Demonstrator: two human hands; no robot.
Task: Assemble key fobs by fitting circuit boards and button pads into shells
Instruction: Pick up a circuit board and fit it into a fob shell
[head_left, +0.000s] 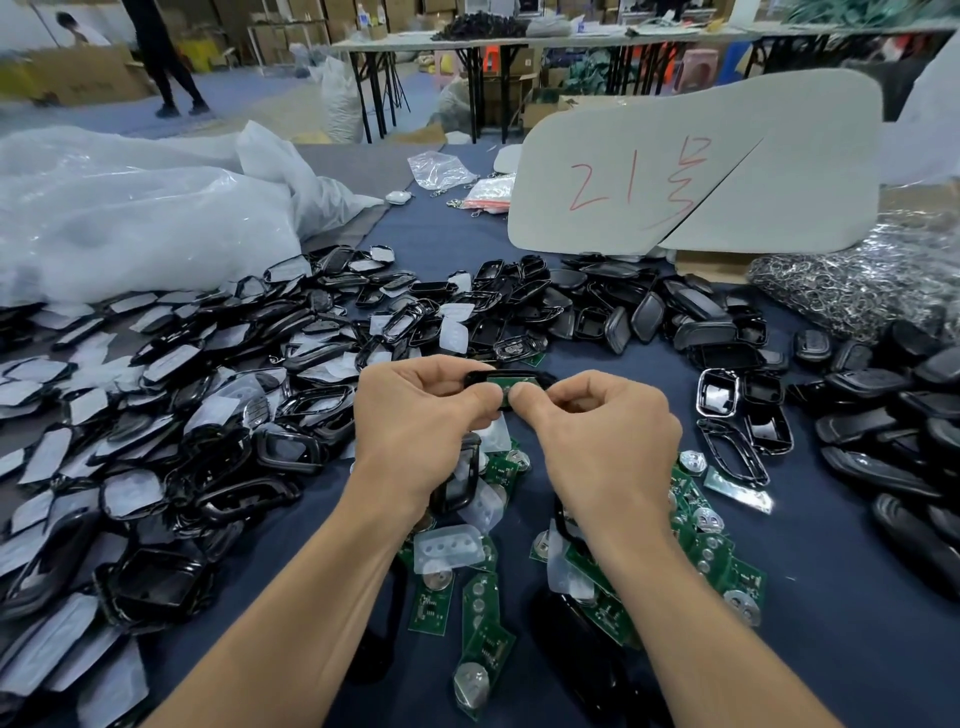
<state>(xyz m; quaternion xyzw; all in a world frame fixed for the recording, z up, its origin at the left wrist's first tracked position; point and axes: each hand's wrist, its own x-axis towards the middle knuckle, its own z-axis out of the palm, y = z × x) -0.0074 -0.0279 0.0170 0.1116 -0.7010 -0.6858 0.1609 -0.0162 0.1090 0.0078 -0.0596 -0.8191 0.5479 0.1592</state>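
Key-fob shell, black glossy plastic, oblong (519, 375): held just clear of the dark blue table cloth (831, 597), between the worker's two hands.

- Left hand (415, 415): fingers curled behind the shell's left end, thumb on top, a firm pinch.
- Right hand (597, 431): the same hold on the shell's right end. Both thumb tips meet on the part below.
- Small green circuit board (511, 387): lies in the shell's open face, mostly hidden by the thumbs. By my reading the fingers brace the back so the thumbs can press the board home. Whether it is fully seated cannot be told.

Stock, placed from the shell:
- Nearer the worker, under the wrists: loose green circuit boards with round silver battery clips (701, 561), and a clear soft button pad (449, 545). These are probably kept closest because each fob needs one.
- Left of the shell: heap of black frames backed with white film (208, 374).
- Right of the shell: heap of plain black covers (883, 415).
- Beyond the shell: grey card marked 21 in red (675, 171).
- Beyond and left: crumpled white plastic bags (130, 208).
- Beyond and right: clear bag of metal rings (857, 280).

Each kind of part has its own side of the shell, which seems meant to spare sorting.
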